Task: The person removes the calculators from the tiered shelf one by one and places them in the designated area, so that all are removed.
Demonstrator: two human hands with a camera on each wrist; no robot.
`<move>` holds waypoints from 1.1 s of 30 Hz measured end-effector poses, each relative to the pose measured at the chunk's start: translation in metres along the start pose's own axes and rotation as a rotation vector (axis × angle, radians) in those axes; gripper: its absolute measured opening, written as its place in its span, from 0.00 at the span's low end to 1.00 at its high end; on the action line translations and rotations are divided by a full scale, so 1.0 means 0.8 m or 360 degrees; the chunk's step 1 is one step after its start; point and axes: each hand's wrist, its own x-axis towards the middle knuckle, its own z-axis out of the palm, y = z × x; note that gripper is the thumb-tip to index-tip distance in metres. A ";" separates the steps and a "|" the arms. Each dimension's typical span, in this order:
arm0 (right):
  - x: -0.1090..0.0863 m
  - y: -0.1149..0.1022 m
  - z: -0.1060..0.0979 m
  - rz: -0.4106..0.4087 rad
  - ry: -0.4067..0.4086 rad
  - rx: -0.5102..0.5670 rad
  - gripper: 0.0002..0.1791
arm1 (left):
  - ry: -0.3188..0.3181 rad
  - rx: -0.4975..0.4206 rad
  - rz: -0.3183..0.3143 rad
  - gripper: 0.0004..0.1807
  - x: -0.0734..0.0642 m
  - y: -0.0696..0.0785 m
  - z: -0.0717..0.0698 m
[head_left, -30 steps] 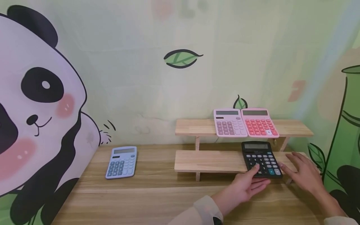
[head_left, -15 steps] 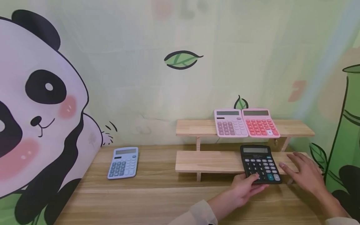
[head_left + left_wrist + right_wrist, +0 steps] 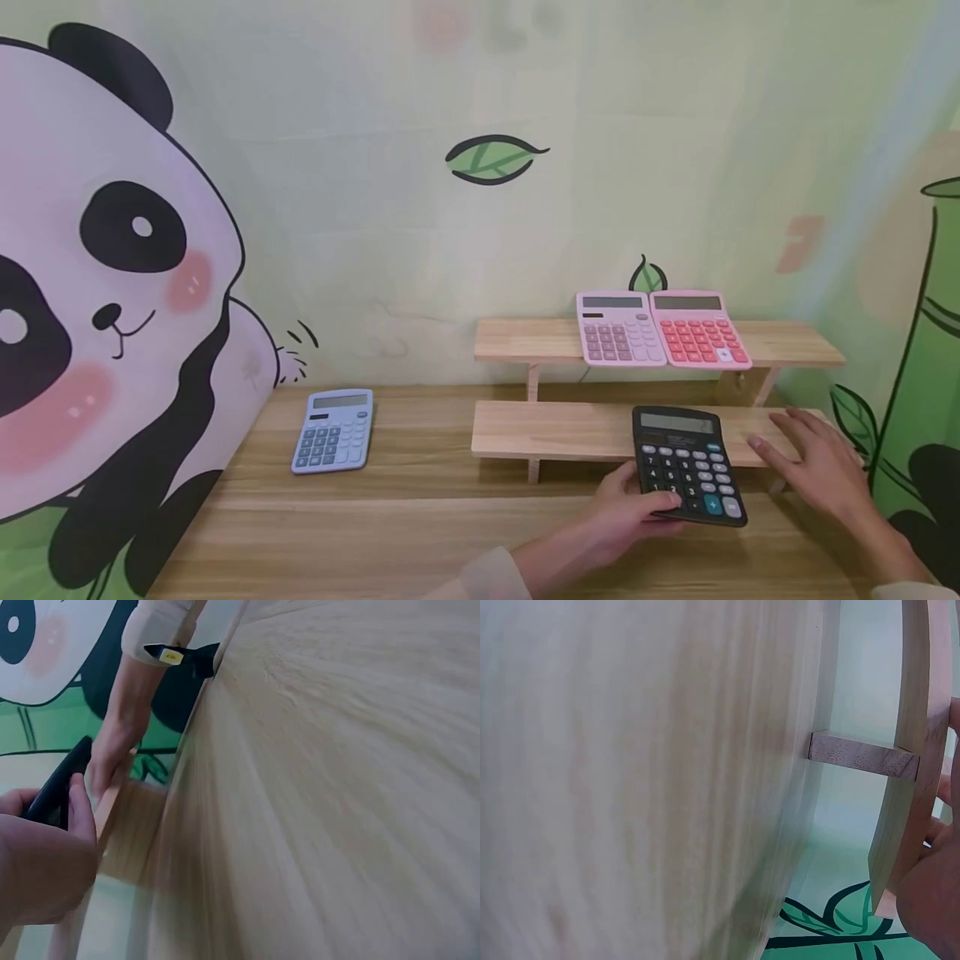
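A black calculator (image 3: 686, 467) with a grey display is held by my left hand (image 3: 618, 521) at its lower left edge, thumb on the keys and fingers beneath. It is tilted in front of the lower shelf (image 3: 555, 429). In the left wrist view the calculator (image 3: 60, 784) appears edge-on between thumb and fingers. My right hand (image 3: 817, 462) rests at the right end of the lower shelf, fingers spread and holding nothing. On the upper shelf (image 3: 525, 340) a lilac calculator (image 3: 621, 329) and a pink calculator (image 3: 700, 329) lean side by side.
A light blue calculator (image 3: 333, 431) lies on the wooden table (image 3: 360, 533) left of the two-tier stand. A short wooden support (image 3: 862, 754) shows under the shelf in the right wrist view. Behind the table hangs a printed panda backdrop (image 3: 360, 208).
My left hand has drawn the black calculator off the lower shelf, toward me and slightly left. My right hand has stayed at the shelf's right end. The view has shifted slightly.
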 end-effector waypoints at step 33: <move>0.000 0.003 0.001 -0.0057 0.0032 0.0026 0.41 | 0.0413 0.0892 0.0233 0.34 -0.154 0.264 -0.273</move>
